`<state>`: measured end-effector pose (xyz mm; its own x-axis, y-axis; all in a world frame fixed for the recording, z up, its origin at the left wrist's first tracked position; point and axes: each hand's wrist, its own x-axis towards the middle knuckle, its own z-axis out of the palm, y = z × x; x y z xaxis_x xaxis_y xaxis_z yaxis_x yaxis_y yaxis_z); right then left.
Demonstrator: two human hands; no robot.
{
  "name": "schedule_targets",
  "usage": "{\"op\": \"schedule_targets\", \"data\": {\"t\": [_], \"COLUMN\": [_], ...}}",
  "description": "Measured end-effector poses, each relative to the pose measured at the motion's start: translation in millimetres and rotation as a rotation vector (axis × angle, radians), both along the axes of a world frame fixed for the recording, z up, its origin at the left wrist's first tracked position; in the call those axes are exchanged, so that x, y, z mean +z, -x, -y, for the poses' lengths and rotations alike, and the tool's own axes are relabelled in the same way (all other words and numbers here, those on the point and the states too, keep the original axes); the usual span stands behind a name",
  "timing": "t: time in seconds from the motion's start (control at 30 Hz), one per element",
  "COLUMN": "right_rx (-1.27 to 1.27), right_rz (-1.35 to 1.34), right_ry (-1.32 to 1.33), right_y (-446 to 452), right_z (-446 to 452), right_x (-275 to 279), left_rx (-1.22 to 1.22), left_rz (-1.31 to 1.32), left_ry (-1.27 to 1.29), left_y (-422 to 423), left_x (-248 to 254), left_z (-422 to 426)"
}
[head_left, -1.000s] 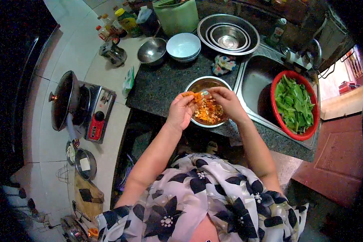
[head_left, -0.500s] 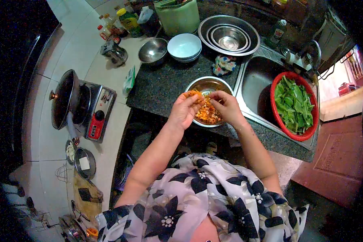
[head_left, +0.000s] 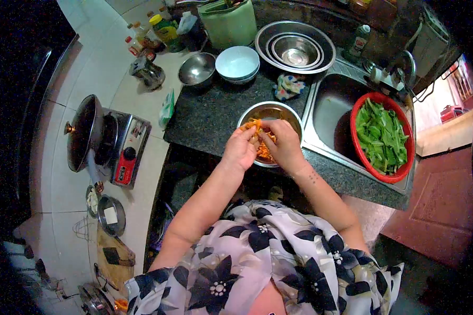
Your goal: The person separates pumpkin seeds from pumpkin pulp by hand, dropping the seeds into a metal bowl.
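A steel bowl (head_left: 295,116) stands on the dark counter near its front edge, with small orange pieces (head_left: 265,152) in it. Above the bowl's left side, my left hand (head_left: 242,147) is closed on an orange clump (head_left: 254,125). My right hand (head_left: 281,143) is over the middle of the bowl, its fingertips pinched against the same orange clump beside my left fingers. Both hands hide part of the bowl and its contents.
A red basin of green leaves (head_left: 381,136) sits at the sink (head_left: 328,105). Behind are nested steel basins (head_left: 268,39), light blue bowls (head_left: 237,62), a steel bowl (head_left: 197,69) and a patterned cloth (head_left: 289,86). At left, a wok (head_left: 86,131) leans by a portable stove (head_left: 131,149).
My right hand has moved left over the bowl, and its fingertips now meet those of my left hand at the orange clump. The view has shifted slightly.
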<state>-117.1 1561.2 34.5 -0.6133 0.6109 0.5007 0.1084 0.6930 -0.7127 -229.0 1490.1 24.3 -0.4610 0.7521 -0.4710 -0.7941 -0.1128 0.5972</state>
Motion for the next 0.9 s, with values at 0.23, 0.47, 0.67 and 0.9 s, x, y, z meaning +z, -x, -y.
{"op": "schedule_targets", "data": {"t": [0.23,0.47,0.67,0.9], "right_rx": [-0.043,0.004,0.161,0.122], "right_rz": [0.043,0.011,-0.104,0.25], "right_ry": [0.016,0.101,0.808,-0.008], "right_y": [1.6,-4.2,-11.1,-18.7], "right_z": [-2.0,-10.2,-17.5,-37.6], "right_x": [-8.7,-11.7,-14.4,-27.9], "left_rx": [-0.008,-0.024,0.055,0.019], "left_rz": [0.039,0.034,-0.023,-0.14], "left_ry": [-0.068,-0.135,-0.124,-0.115], "left_y": [-1.4,-1.8,-1.6,6.4], "left_x": [-14.7,-6.5,1.1,-0.7], "left_z": [1.4,-3.0,-5.3,-0.4]}}
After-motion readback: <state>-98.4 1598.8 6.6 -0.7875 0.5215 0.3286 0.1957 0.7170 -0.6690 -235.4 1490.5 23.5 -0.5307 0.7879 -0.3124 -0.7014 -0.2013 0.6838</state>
